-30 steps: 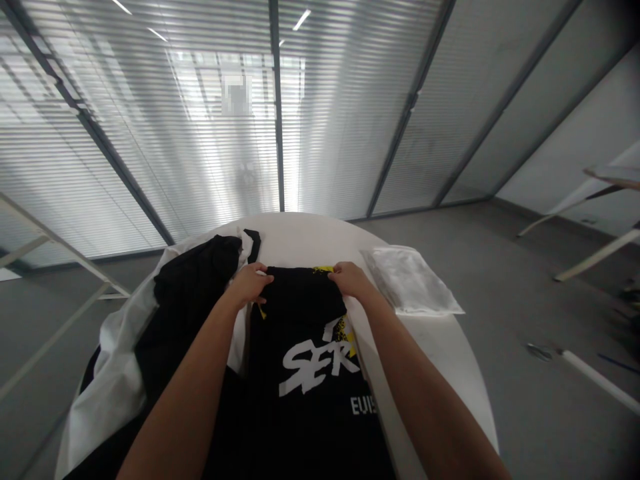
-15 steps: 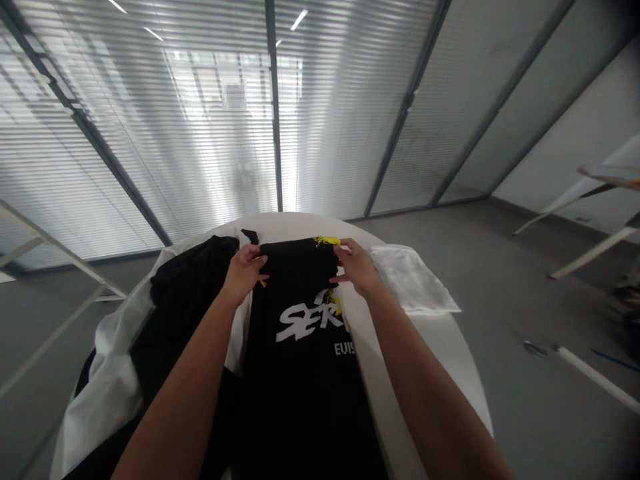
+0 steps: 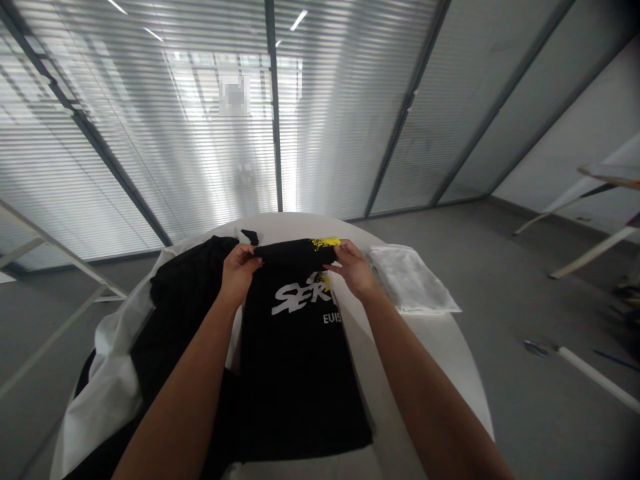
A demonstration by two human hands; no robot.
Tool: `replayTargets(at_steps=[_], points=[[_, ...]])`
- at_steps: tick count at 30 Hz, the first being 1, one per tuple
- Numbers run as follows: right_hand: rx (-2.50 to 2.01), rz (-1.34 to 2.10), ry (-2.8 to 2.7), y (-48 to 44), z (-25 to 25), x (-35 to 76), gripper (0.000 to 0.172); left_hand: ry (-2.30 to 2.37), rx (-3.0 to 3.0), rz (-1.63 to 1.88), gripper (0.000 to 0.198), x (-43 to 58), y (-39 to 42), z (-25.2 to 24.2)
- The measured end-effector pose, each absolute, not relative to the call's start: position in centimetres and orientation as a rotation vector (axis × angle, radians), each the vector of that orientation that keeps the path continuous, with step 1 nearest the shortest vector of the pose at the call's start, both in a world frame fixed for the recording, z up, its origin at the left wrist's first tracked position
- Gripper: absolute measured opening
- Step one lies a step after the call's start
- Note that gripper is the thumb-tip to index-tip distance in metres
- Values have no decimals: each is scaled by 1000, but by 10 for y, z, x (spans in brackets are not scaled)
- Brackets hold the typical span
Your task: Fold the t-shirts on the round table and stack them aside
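A black T-shirt (image 3: 300,373), folded into a long strip, lies in front of me with white lettering and a yellow splash print. Its far end is turned over into a narrow flap. My left hand (image 3: 239,273) pinches the left corner of that flap between thumb and fingers. At the yellow-printed right corner, my right hand (image 3: 354,267) grips the cloth the same way. The near hem rests flat, short of the table's front edge. Left of my left hand lies a heap of black cloth (image 3: 187,273), crumpled on white material.
The round white table (image 3: 440,360) carries a flat, clear-white plastic bag (image 3: 415,280) on the right. White cloth or plastic (image 3: 113,360) hangs over the left rim. Beyond stands a glass wall with blinds (image 3: 330,120). White frame legs (image 3: 595,250) stand at the right.
The turned-over far end has become shorter and more rolled in my hands. The T-shirt's body has slid away from me, bringing its near hem into view.
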State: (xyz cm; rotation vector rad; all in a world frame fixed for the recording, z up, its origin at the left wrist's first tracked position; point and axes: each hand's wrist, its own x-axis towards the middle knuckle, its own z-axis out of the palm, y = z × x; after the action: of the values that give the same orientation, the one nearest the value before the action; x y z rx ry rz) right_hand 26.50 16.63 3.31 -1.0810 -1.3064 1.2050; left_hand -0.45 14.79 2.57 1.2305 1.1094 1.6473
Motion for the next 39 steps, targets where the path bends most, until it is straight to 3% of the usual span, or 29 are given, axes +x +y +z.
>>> replayTargets(at_steps=[10, 15, 23, 30, 39], points=[[-842, 1464, -1152, 171, 25, 273, 19, 1115, 1335, 1570, 16, -20, 151, 22], [-863, 1485, -1331, 169, 28, 278, 10, 1098, 1525, 1394, 12, -28, 143, 37], [-934, 1416, -1626, 165, 45, 285, 10, 1057, 1716, 1054, 2, -39, 131, 67], [-1324, 868, -1951, 164, 60, 283, 22, 1601, 1919, 1153, 21, -31, 143, 62], [-1682, 399, -2322, 148, 9, 228, 56, 1778, 2435, 434, 52, 44, 129, 3]])
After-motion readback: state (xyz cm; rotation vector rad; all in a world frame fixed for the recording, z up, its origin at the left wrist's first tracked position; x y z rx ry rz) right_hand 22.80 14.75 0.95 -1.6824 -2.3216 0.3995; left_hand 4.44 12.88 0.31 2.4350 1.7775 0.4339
